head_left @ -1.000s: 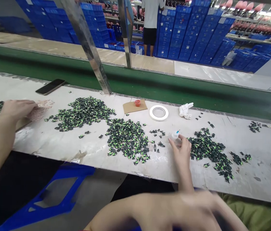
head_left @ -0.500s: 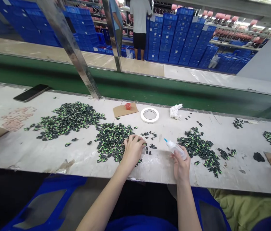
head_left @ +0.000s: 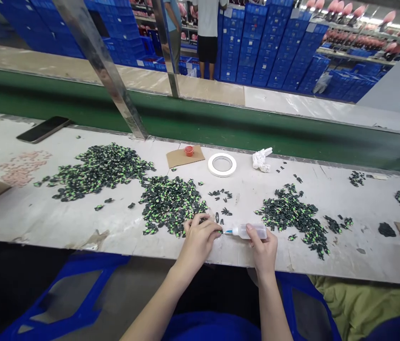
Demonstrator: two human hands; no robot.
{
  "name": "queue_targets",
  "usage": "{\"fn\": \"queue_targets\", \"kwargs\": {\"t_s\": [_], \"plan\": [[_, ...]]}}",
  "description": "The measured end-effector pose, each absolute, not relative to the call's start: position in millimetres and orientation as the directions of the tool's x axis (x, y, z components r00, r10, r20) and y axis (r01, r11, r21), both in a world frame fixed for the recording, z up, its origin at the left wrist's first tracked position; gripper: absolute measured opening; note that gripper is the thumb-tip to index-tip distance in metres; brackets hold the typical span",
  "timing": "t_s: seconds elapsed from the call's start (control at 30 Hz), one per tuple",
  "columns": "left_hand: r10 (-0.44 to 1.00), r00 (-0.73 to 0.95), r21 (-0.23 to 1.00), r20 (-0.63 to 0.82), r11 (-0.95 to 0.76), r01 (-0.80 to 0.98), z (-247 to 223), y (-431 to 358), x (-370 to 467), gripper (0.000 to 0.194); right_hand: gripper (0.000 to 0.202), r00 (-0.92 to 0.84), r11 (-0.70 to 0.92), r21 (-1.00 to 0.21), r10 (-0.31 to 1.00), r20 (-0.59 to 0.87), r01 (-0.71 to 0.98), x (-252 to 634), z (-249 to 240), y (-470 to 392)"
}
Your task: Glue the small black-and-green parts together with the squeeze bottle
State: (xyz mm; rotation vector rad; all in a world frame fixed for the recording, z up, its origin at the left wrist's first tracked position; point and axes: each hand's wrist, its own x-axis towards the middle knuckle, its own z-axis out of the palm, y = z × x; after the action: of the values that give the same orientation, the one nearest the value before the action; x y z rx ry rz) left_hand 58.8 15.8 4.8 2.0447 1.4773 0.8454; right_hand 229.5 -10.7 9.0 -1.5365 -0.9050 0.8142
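My right hand is closed around a clear squeeze bottle lying nearly level, its thin blue tip pointing left. My left hand pinches a small black-and-green piece at its fingertips, mostly covered by the fingers. The bottle's tip meets or nearly meets that piece; I cannot tell which. Just behind my left hand spreads a pile of black-and-green pieces. A few small black parts lie loose beyond my fingertips. Another black-and-green pile is to the right of the bottle.
Along the back are a roll of white tape, crumpled tissue, cardboard with a red cap, and a phone. A metal post rises behind. Small pink pieces lie left. Two people stand by blue crates.
The bottle has swung from tilted up to nearly level, and its tip has come down and left to my left fingertips. My left hand has shifted slightly right and toward me, off the pile.
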Motion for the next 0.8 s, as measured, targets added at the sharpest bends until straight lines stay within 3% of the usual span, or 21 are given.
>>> {"fn": "queue_targets", "kwargs": {"t_s": [0.23, 0.8], "plan": [[0.978, 0.156, 0.762, 0.137, -0.205, 0.615, 9.8, 18.3, 60.2, 0.023, 0.033, 0.426, -0.118, -0.984, 0.903, -0.050, 0.134, 227.7, 11.7, -8.5], [0.986, 0.145, 0.778, 0.078, -0.152, 0.610, 11.5, 18.7, 58.7, 0.018, 0.032, 0.417, -0.113, -0.984, 0.908, -0.045, 0.138, 226.1, 12.9, -7.0]]}}
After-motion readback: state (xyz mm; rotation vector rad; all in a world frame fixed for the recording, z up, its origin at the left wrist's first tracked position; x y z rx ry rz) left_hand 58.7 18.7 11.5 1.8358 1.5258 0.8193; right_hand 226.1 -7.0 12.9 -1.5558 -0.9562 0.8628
